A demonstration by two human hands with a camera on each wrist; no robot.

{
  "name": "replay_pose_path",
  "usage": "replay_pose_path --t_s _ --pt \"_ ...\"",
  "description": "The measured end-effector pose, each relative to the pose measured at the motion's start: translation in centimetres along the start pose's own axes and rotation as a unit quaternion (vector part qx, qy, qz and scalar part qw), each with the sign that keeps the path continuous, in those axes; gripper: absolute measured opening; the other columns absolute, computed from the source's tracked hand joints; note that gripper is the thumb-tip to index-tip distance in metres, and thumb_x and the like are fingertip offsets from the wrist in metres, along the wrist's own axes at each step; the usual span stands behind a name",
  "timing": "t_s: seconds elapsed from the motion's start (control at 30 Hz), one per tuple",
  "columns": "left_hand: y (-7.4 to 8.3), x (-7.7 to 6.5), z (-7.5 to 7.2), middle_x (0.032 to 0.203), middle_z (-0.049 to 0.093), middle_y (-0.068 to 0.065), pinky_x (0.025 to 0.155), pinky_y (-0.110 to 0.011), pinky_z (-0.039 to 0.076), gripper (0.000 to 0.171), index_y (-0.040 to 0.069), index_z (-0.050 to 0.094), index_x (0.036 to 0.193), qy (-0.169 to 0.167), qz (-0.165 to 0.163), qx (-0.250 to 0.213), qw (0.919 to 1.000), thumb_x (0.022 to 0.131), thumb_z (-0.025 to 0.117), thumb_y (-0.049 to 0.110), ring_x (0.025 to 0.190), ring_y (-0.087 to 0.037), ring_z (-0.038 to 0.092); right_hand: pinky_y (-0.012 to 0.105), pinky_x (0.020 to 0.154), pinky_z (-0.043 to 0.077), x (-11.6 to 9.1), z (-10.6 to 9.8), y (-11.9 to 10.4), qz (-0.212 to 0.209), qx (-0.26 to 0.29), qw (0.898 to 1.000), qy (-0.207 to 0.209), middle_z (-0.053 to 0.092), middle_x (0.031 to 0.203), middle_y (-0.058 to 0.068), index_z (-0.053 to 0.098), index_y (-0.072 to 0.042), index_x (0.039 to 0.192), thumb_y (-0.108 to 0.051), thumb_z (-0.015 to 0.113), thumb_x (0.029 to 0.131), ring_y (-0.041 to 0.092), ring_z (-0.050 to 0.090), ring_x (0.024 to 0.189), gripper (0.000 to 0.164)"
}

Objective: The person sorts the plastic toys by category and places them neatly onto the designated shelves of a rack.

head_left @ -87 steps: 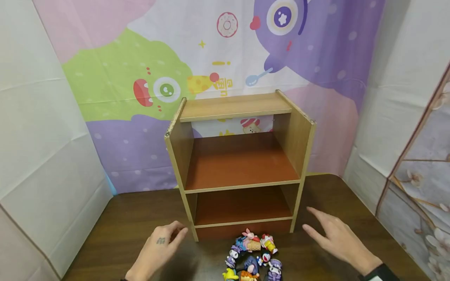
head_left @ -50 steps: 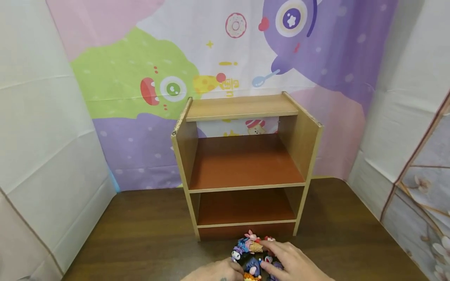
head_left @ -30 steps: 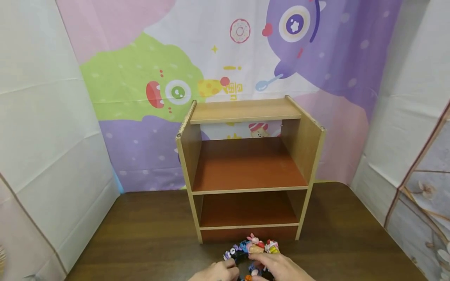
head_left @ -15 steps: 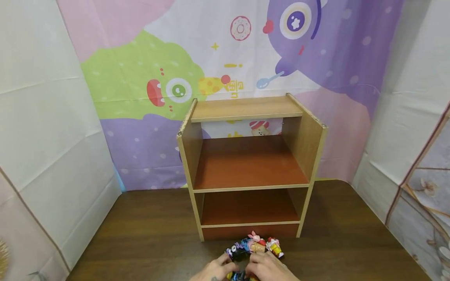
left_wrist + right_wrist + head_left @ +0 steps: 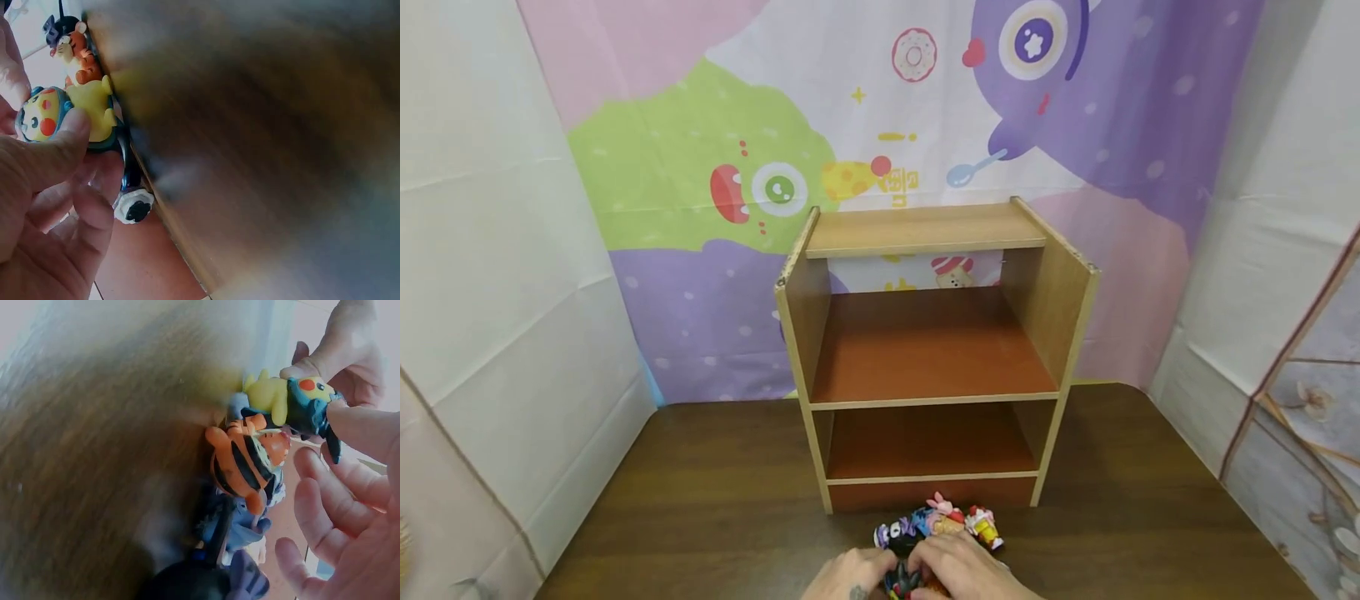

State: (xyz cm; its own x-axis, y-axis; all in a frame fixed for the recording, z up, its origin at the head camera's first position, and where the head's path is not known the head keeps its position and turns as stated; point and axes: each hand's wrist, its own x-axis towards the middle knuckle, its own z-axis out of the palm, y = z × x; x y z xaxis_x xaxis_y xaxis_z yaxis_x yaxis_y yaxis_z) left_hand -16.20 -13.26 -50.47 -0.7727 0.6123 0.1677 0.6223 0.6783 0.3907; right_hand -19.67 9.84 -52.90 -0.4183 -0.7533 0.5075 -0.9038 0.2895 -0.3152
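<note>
A yellow toy figurine in a teal hood lies between my two hands near the table's front edge. My left hand pinches it, thumb across its front under the face. At its hooded head, my right hand grips with the thumb, the other fingers spread loosely below. Beside it sits an orange tiger figurine with black stripes. More small figurines form a cluster just beyond the hands: a pink-eared one with a cone, a yellow-and-white one and a purple-and-white one. My hands hide several others in the head view.
A wooden shelf unit with reddish-brown boards stands on the dark table right behind the figurines. A printed cartoon cloth hangs behind it. Pale panels flank the table. A black strap runs among the toys.
My hands were apart on either side of the figurines; they have come together over the front of the cluster and taken hold of the yellow figurine. The view has shifted slightly.
</note>
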Motion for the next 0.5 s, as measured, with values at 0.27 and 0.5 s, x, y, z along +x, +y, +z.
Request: replay_pose_path --t_s 0.27,0.5 --pt "-0.4 0.1 0.1 0.077 0.069 0.005 0.058 -0.006 0.040 0.027 0.008 0.065 0.081 0.032 0.037 -0.067 0.9965 0.069 0.082 -0.009 0.068 0.008 0.052 0.023 0.074 0.043 0.9 -1.9 -2.6 0.087 0.058 0.992 -0.068 0.066 0.089 -0.014 0.065 -0.016 0.115 -0.029 0.065 0.101 -0.005 0.053 0.081 0.019" --pt "0.3 0.4 -0.1 0.079 0.072 0.006 0.059 -0.009 0.044 0.025 0.009 0.072 0.085 -0.006 -0.009 -0.088 0.9961 0.069 0.086 -0.006 0.069 0.007 0.054 0.031 0.083 0.047 0.2 -1.8 -2.7 0.119 0.048 0.989 -0.070 0.066 0.102 -0.013 0.067 -0.018 0.116 -0.038 0.072 0.095 0.000 0.055 0.094 0.029"
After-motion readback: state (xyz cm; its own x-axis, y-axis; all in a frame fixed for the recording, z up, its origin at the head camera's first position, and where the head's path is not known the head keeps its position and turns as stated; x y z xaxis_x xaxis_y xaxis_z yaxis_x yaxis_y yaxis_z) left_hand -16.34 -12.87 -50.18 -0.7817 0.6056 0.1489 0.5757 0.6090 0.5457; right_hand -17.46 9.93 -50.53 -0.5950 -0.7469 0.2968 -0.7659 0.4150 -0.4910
